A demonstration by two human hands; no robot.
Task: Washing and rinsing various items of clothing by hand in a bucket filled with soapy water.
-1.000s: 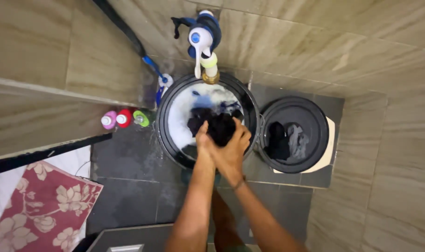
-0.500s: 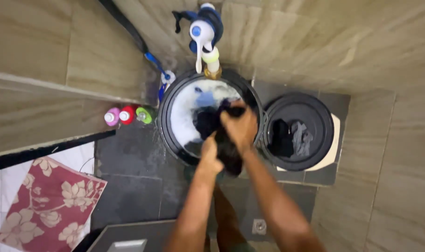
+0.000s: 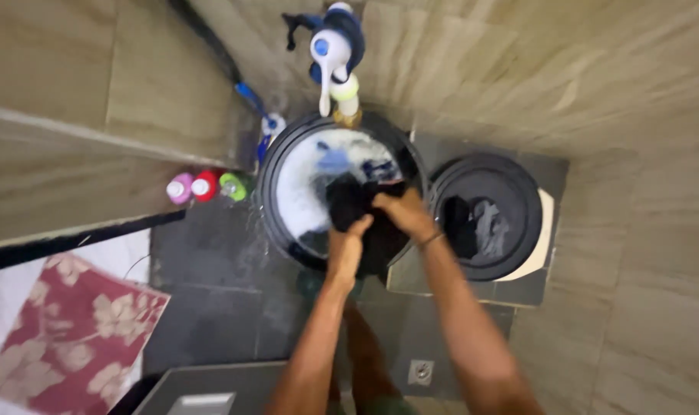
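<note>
Nearest the camera, a drain (image 3: 420,372) is set in the dark floor tiles (image 3: 211,323), and a floral mat (image 3: 65,338) lies at the near left. Both forearms extend away from the camera toward the buckets. The left hand (image 3: 346,247) is clenched, its fingers curled tight around the near part of a black cloth (image 3: 365,223). The right hand (image 3: 408,215) lies just beside it to the right, fingers bent and gripping the far upper part of the same cloth; a thin band circles the right wrist. The cloth is wet and bunched, draped over the near rim of the left bucket (image 3: 266,192), partly inside it and partly hanging outside. This bucket holds white suds (image 3: 299,188) and more dark and blue laundry. Just right of it stands a second black bucket (image 3: 518,192) with dark and grey clothes (image 3: 476,227) at the bottom. Left of the soapy bucket, three bottles (image 3: 205,187) with pink, red and green caps stand in a row against the wall. Farthest off, a white tap (image 3: 330,61) projects from the tiled wall directly above the left bucket, and a blue-tipped hose (image 3: 250,100) runs down beside it.
</note>
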